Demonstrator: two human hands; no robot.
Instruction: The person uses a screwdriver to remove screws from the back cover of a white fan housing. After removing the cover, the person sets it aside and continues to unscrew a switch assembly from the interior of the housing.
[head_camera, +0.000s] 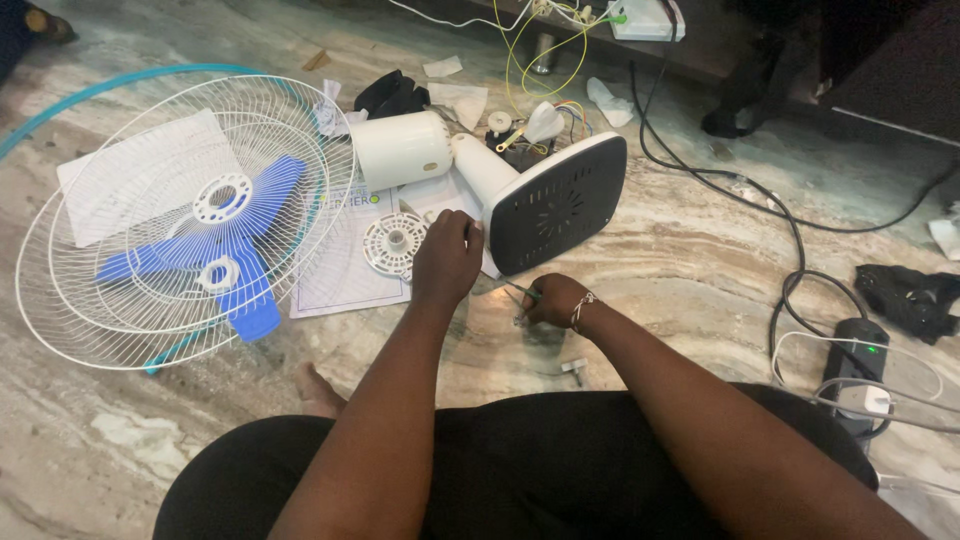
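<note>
So the whole thing is happening on a marble-look stone floor (680, 250), beige with grey swirls, and it's pretty cluttered. The person sits on the floor, dark clothes at the near edge. Left hand (446, 262) is curled closed against the near edge of the fan base (556, 203), a white base tipped on its side so the dark vented underside faces us. Right hand (553, 299) is just right of it and nearer, fingers pinched shut on a thin screwdriver (521, 291) with a greenish handle, tip down near the floor.

Left side: two white wire fan guards (150, 190) lying flat with a blue three-blade fan blade (215, 240) on top. Between those and the base sits a white motor housing (403, 148), a printed paper sheet (350, 260) and a small round white plastic disc (396, 243).

Far side has yellow wires (540, 45) and scraps of paper. On the right, black cables (780, 215) run to a power strip (858, 365) with a green light.
</note>
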